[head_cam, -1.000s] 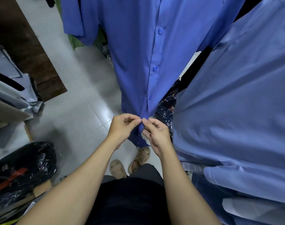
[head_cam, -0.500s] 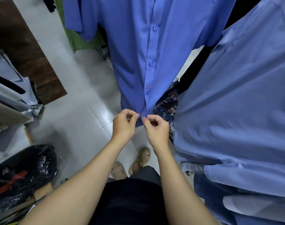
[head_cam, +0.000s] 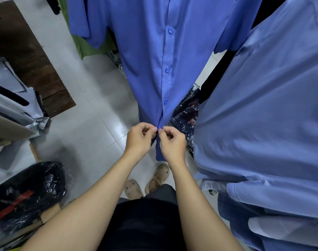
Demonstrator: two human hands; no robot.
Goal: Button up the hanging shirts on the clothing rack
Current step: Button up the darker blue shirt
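Fastening the bottom button [head_cam: 158,128] on the blue shirt [head_cam: 154,57].
Both grips, left hand [head_cam: 140,140] and right hand [head_cam: 170,144], have risen slightly, pinching the placket; I'd say this shirt's nearly done.

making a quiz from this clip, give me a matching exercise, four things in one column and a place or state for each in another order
Things:
1. royal blue shirt
2. light blue shirt
3. beige sandals
4. black plastic-wrapped bundle

Place or state:
A. lying on the floor at lower left
B. hanging at far right, untouched
C. pinched at the lower placket by left hand and right hand
D. worn on the feet, below the hands

Pairs: 1-C, 2-B, 3-D, 4-A
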